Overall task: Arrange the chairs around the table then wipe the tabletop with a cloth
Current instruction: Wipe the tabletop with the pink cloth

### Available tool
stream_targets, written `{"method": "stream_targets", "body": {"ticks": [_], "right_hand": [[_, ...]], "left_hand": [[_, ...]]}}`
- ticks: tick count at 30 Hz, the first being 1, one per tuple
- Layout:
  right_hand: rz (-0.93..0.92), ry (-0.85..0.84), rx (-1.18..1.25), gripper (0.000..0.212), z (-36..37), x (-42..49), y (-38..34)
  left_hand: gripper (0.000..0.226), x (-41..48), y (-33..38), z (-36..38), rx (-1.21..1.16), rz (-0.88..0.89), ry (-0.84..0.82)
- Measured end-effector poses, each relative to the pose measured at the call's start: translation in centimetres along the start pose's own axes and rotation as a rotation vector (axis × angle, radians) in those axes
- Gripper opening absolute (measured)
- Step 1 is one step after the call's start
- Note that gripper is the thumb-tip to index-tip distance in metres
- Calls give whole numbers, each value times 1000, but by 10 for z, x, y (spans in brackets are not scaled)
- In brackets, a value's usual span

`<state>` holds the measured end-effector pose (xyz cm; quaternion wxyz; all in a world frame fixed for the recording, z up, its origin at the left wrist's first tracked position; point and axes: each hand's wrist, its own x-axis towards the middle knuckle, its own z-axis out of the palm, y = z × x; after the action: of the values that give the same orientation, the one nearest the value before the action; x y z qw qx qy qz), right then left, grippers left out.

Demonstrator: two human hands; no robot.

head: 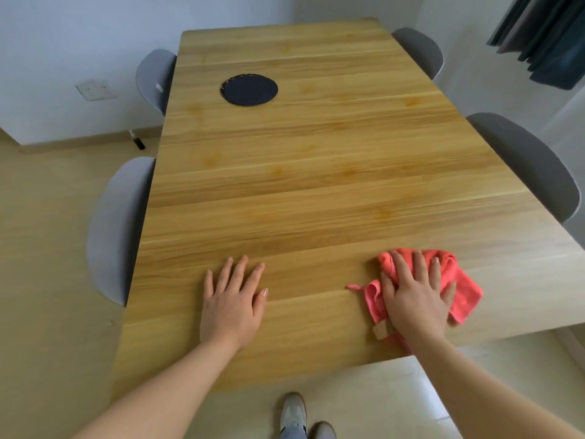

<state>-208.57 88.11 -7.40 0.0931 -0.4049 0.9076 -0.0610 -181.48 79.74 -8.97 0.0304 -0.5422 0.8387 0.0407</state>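
A long wooden table fills the view. Grey chairs are tucked against its long sides: two on the left, one near and one far, and two on the right, one near and one far. My right hand presses flat on a crumpled pink cloth near the table's near right corner. My left hand lies flat on the bare wood near the front edge, fingers spread, holding nothing.
A round black mat lies on the far left part of the tabletop. A wall socket is on the left wall. Dark curtains hang at the upper right. My shoes stand at the table's near end.
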Motion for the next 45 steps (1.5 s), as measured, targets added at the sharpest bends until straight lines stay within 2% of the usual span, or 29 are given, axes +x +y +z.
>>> {"method": "stream_targets", "body": {"ticks": [2,3,7,9,10,11,13,15,17,19,21,24,26,27,28,31,33,34,36,38,39,41,43,45], "right_hand": [[69,5,22,54,8,-9,-28],[18,-7,9,54,16,-21,-48],[-456,-10,2,52,44,-84,-106],[-626,-86,-21,52,43,-83,-98],[-653,-99,-46,54,38,-74,-88],[-617,-118,-53,56,36,-63,-75],[-350,-68,-13,57,29,-41,-58],[-42,-38,15,54,25,-37,-61],[110,-25,73,54,26,-55,-96],[37,-31,53,54,41,-86,-143],[-161,24,12,54,58,-127,-191],[-401,-43,15,50,76,-181,-246],[-535,-72,-33,48,79,-183,-239],[-543,-49,-74,48,79,-177,-233],[-485,-19,-96,49,77,-168,-224],[-81,-23,-34,51,62,-148,-205],[149,-26,42,53,58,-147,-213],[175,-10,53,55,59,-153,-228],[33,39,14,57,72,-177,-272],[-240,28,12,53,87,-209,-303],[-349,-12,16,50,91,-218,-308],[-453,-67,-36,48,87,-208,-292],[-369,3,-98,50,77,-176,-261],[-72,-10,-33,53,63,-143,-235]], "left_hand": [[55,3,0,0,-32,-37,2],[53,4,-1,-3,-51,-30,13],[49,7,-2,-4,-102,-12,19],[51,4,-7,-4,-108,34,2],[55,3,-12,-5,-108,82,-37],[60,2,-21,-5,-102,141,-79],[68,0,-43,-9,-67,288,-123],[60,-4,-68,-11,43,409,-128],[54,-7,-98,-12,205,449,-137],[55,-4,-126,-15,247,423,-179],[60,3,-147,-20,260,387,-226],[72,7,-173,-28,207,338,-204],[84,7,-172,-25,160,332,-180],[85,10,-175,-22,161,356,-169],[80,11,-176,-22,140,374,-207],[54,21,-186,-33,112,464,-253],[51,25,-193,-40,98,529,-264],[51,26,-196,-41,92,549,-260],[51,26,-203,-39,99,572,-253],[51,27,-206,-36,104,583,-239],[51,28,-207,-36,97,593,-236],[51,29,-208,-35,69,615,-255],[50,29,-210,-34,21,617,-256],[49,27,-210,-36,-12,610,-251]]}}
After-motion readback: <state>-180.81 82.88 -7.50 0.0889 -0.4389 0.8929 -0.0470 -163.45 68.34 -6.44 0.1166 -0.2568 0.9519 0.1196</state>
